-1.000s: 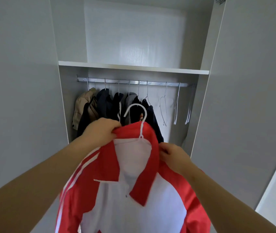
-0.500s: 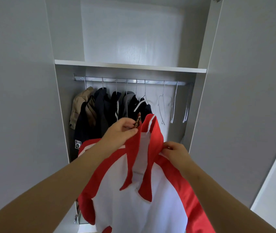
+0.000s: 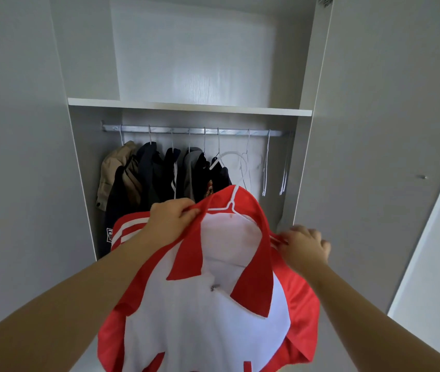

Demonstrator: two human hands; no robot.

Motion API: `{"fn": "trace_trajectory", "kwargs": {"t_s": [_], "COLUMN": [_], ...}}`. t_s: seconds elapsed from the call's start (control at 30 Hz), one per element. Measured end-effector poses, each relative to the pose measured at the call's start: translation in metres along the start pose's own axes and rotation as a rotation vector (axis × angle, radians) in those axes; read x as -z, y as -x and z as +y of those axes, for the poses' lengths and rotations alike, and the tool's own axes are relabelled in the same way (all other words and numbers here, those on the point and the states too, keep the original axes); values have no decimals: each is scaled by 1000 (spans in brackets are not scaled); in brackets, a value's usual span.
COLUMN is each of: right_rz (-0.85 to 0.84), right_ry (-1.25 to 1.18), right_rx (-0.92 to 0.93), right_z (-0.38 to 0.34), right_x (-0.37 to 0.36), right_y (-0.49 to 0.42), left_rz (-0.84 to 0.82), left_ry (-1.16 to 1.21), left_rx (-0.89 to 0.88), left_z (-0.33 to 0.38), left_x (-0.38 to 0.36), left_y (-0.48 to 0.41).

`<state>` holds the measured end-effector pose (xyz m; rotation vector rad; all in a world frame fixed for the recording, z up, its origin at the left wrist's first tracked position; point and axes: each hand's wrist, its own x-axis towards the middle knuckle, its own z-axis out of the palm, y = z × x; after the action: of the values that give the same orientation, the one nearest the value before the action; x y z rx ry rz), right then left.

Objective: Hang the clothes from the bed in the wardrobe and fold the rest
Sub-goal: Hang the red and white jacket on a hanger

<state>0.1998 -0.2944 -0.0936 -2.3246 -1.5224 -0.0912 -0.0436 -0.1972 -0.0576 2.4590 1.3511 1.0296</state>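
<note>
Holding the red-and-white jacket [image 3: 208, 323] before the open wardrobe [image 3: 186, 106], the left hand [image 3: 171, 220] pinches the collar edge and the right hand [image 3: 304, 244] pinches the far shoulder, fingers closed on cloth. The white hanger [image 3: 218, 209] points its hook up and forward, below the rail [image 3: 181, 129], toward the gap between dark clothes [image 3: 159, 173] and empty hangers [image 3: 265, 167]. The left hand is nearer.

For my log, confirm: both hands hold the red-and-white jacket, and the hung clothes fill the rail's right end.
Wrong end: the head view shows the hung clothes at the left end of the rail, empty hangers on the right. Left hand and right hand do hold the red-and-white jacket.
</note>
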Motion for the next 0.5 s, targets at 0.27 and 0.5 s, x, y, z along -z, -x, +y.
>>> {"fn": "trace_trajectory", "kwargs": {"t_s": [0.27, 0.5], "right_rz": [-240, -154], "right_ry": [-587, -462], "right_rx": [25, 94], "right_z": [3, 24], "right_x": [4, 10], "right_y": [0, -1], "left_rz": [-22, -46], "left_ry": [42, 47], "left_rx": [-35, -137], "left_z": [12, 45], "left_x": [-27, -71], "left_y": [0, -2]}}
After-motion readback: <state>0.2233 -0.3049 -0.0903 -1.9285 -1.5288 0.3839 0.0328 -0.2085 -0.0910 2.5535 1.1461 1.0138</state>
